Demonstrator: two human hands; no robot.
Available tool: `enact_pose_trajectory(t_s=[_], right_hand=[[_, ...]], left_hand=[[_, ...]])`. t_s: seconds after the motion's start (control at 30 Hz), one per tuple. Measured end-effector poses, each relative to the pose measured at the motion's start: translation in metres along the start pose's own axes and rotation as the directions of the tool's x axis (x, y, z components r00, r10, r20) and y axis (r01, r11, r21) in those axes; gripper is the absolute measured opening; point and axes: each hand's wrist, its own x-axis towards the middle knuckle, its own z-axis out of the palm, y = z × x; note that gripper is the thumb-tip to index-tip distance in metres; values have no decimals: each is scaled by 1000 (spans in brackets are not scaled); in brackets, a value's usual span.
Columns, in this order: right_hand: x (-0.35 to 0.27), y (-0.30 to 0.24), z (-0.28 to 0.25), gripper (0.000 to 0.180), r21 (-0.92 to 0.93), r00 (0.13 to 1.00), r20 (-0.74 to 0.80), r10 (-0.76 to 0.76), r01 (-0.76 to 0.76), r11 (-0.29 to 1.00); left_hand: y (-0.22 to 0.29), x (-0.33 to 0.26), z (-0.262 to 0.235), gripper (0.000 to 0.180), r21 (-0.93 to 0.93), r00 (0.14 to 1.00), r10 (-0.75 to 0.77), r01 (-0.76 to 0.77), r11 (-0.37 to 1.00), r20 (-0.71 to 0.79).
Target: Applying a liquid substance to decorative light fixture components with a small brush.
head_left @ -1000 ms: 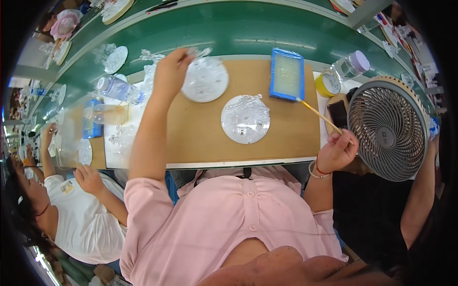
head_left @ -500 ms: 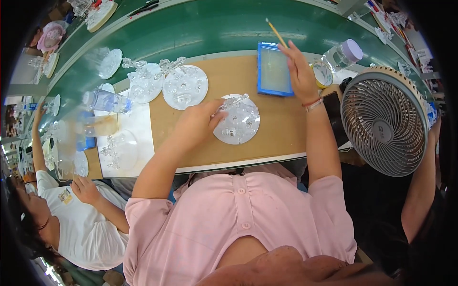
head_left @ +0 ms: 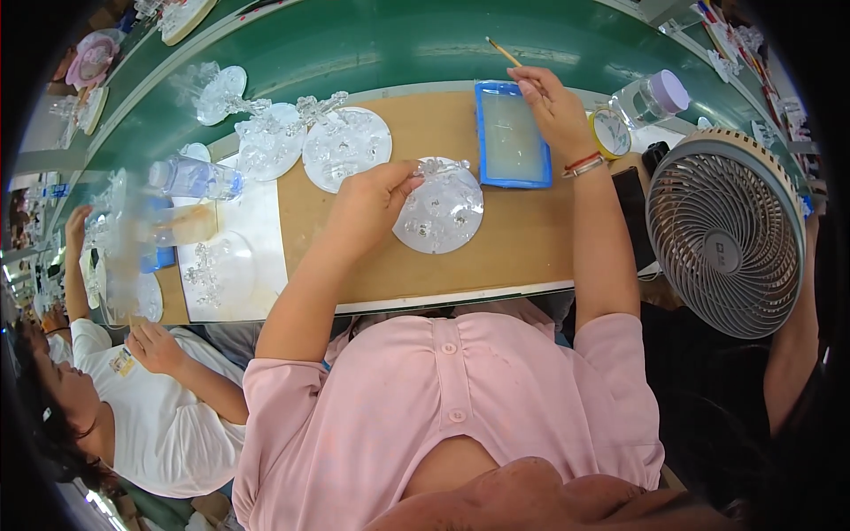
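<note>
My left hand (head_left: 376,199) is closed in a pinch at the upper left edge of a round clear disc (head_left: 440,221) with small shiny raised parts. Its fingertips grip the end of a knobbly clear plastic piece (head_left: 447,165) lying along the disc's far rim. Whether that piece is joined to the disc I cannot tell. Over the right edge of a blue tray (head_left: 513,183), my right hand (head_left: 553,111) is closed around a thin yellow stick (head_left: 505,51), its pale tip pointing to the far left. The tray holds something pale and translucent.
Two similar discs (head_left: 347,150) with clear figures stand left of my work, beside a lying bottle (head_left: 197,178). At right are a tape roll (head_left: 610,134), a lidded jar (head_left: 651,99) and a large fan (head_left: 726,234). A co-worker in white (head_left: 150,416) sits at left.
My left fingers have drawn together at the clear piece. My right hand has shifted, its fingers now more bent around the stick, whose tip has moved slightly left. The whole view has shifted a little.
</note>
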Motion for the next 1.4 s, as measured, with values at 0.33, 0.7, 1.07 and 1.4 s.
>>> enact_pose_trajectory(t_s=[0.33,0.7,1.07,1.4], right_hand=[[-137,-70,-49,23,-248,809,-236,-539,486,838],[-181,-64,-40,18,47,812,-495,-309,381,924],[-126,-58,-37,14,21,863,-393,-316,353,936],[-99,-50,-3,12,63,956,-274,-109,131,989]], left_hand=[[18,-5,-72,29,61,940,138,-125,990,-311],[-117,161,-213,48,549,715,158,356,756,-681],[42,-16,-59,47,219,904,425,-406,887,-43],[-17,-81,14,53,-165,977,71,-105,981,-200]])
